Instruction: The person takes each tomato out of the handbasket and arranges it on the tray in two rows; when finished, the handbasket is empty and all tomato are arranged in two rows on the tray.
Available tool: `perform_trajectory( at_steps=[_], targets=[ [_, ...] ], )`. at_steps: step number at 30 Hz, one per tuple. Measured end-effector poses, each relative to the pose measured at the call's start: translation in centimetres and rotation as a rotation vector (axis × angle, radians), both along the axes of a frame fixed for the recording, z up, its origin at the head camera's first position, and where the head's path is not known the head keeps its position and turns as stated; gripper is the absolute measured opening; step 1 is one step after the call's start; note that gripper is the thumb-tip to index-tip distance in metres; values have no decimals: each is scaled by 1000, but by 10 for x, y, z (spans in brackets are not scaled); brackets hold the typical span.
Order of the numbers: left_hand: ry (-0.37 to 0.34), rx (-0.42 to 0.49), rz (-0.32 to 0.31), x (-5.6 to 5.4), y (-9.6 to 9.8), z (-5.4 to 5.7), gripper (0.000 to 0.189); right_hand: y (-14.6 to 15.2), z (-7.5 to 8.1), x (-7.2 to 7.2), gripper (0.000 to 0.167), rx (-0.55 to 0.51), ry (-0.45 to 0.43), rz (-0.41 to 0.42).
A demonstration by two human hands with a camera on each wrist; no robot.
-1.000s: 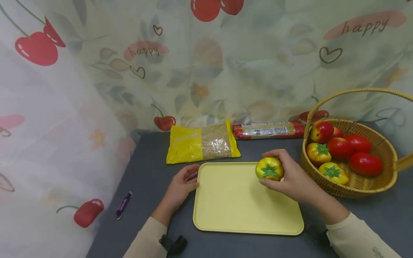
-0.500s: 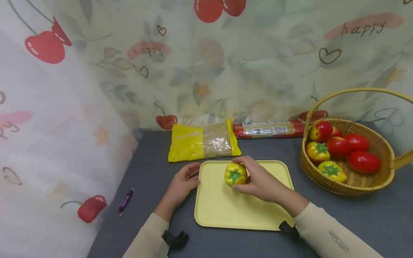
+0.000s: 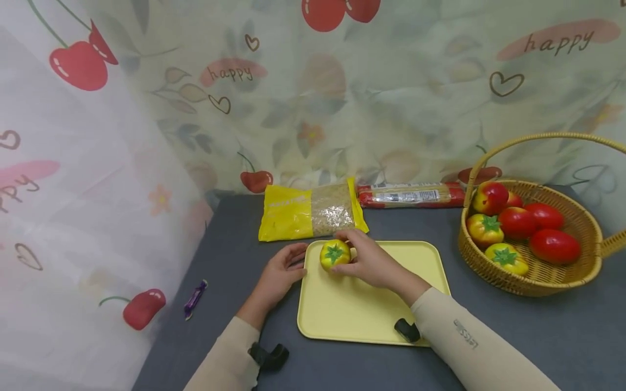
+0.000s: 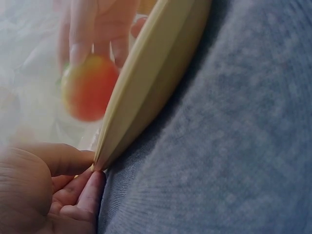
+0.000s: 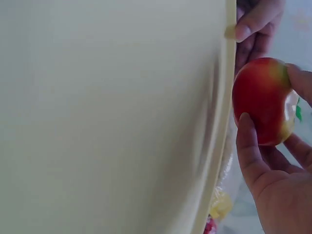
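Note:
My right hand (image 3: pixel 369 262) grips a tomato (image 3: pixel 333 254) over the far left corner of a pale yellow tray (image 3: pixel 352 309). Its top is yellow with a green star-shaped calyx; in the right wrist view the underside of the tomato (image 5: pixel 261 100) shows red, with thumb and fingers around its sides. At the tray's left edge, my left hand (image 3: pixel 280 277) stays low. The left wrist view shows this left hand (image 4: pixel 39 190) pinching the tray's rim (image 4: pixel 109 139), thumb on one side and fingers on the other.
To the right stands a wicker basket (image 3: pixel 530 285) with a tall handle, holding several red and yellow fruits. Behind the tray lie a yellow bag (image 3: pixel 288 214) and a red-ended noodle pack (image 3: pixel 411 195). A purple-wrapped candy (image 3: pixel 195 300) lies at the left.
My right hand has carried the tomato leftward across the tray, from its right side to the far left corner. My left hand has stayed at the tray's left edge.

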State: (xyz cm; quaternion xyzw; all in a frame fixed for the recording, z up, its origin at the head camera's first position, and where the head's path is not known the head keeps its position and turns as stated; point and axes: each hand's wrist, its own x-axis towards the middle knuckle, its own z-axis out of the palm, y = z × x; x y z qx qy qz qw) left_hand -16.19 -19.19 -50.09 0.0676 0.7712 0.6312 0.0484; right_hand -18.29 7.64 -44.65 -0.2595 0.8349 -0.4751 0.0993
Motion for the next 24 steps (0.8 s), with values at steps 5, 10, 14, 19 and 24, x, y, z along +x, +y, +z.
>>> perform_trajectory(
  at_steps=[5,10,14,19,24],
  targets=[
    [0,12,-3,-1,0,1,60,-11,-6,-13,72,8,-33,-23],
    [-8,18,-12,-1,0,0,61,-20,-10,-21,69,25,-21,-34],
    [-7,21,-20,0,0,-1,61,-24,-13,-26,67,24,-16,-37],
    [4,20,-16,1,-1,0,63,-27,-14,-28,68,0,-52,-27],
    [1,30,-11,0,-1,-1,64,-25,-12,-28,74,-23,-85,-21]
  ],
)
